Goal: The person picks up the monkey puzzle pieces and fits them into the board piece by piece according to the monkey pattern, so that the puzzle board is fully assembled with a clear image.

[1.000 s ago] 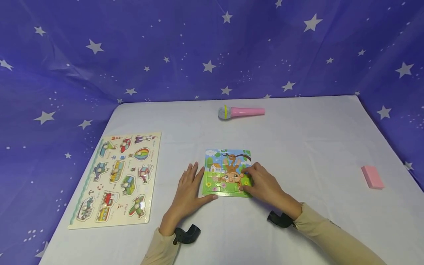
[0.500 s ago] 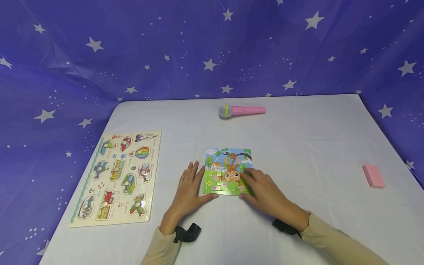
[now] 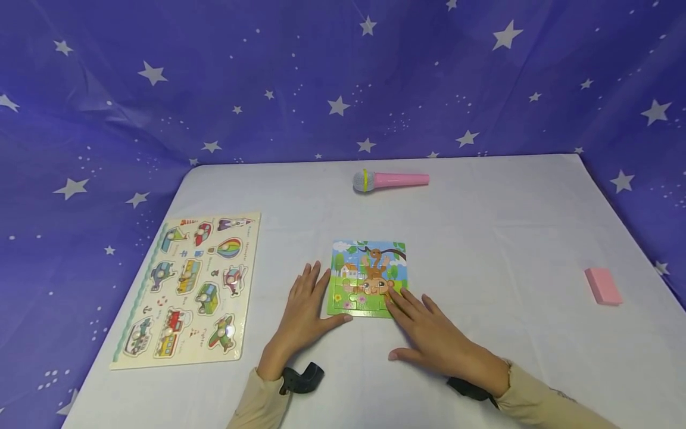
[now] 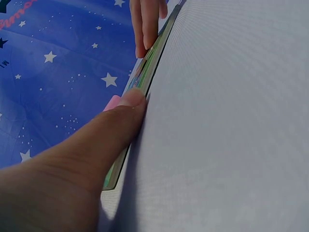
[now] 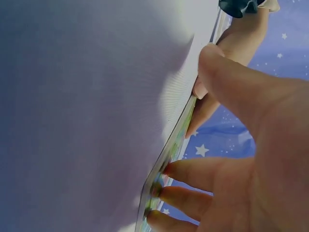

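A small square jigsaw puzzle [image 3: 364, 268] with a monkey picture lies flat in the middle of the white table, its pieces seated in a green-edged frame. My left hand [image 3: 304, 310] rests at its left side, fingers extended and the thumb touching the near edge, as the left wrist view also shows. Across the lower right corner lie the outstretched fingertips of my right hand [image 3: 436, 336], which cover that corner. Its thumb stands apart, off the puzzle. In the right wrist view, the fingers [image 5: 188, 174] touch the puzzle's surface.
A larger board puzzle [image 3: 203, 351] with knobbed vehicle pieces lies at the left. At the back lies a pink toy microphone [image 3: 399, 180]. A pink block [image 3: 603, 286] sits at the far right. A purple star-patterned cloth [image 3: 300, 71] hangs behind the table.
My right hand has gone from bent fingers and thumb at the puzzle's lower right to straighter fingers on that corner, the hand shifting nearer to me. The left hand has stayed put.
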Action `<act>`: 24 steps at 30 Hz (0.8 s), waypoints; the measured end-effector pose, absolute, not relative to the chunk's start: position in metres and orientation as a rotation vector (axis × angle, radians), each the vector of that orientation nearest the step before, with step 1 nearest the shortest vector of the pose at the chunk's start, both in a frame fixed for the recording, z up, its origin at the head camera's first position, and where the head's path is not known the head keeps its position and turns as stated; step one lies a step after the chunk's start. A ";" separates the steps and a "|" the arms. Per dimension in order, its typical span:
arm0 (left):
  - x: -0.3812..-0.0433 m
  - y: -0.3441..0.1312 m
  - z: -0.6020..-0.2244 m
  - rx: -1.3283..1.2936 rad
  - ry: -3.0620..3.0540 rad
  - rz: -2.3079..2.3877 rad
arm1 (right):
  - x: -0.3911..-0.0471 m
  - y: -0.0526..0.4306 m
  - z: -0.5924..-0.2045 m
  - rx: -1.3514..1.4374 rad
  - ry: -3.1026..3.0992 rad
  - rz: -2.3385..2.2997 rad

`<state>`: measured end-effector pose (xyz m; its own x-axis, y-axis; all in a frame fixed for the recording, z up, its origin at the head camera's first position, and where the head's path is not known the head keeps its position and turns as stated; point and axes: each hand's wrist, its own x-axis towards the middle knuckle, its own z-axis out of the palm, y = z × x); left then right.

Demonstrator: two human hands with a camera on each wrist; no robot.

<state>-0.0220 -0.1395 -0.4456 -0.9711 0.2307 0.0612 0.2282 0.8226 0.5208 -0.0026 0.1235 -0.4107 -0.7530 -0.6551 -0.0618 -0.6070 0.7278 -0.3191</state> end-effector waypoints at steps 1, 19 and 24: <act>-0.022 -0.140 -0.445 0.378 2.993 0.859 | -0.003 0.123 -0.411 -1.018 2.765 -0.407; -0.022 -0.140 -0.444 0.378 3.001 0.847 | -0.005 0.118 -0.407 -1.031 2.796 -0.349; -0.021 -0.140 -0.444 0.374 2.995 0.851 | -0.004 0.117 -0.408 -1.040 2.819 -0.335</act>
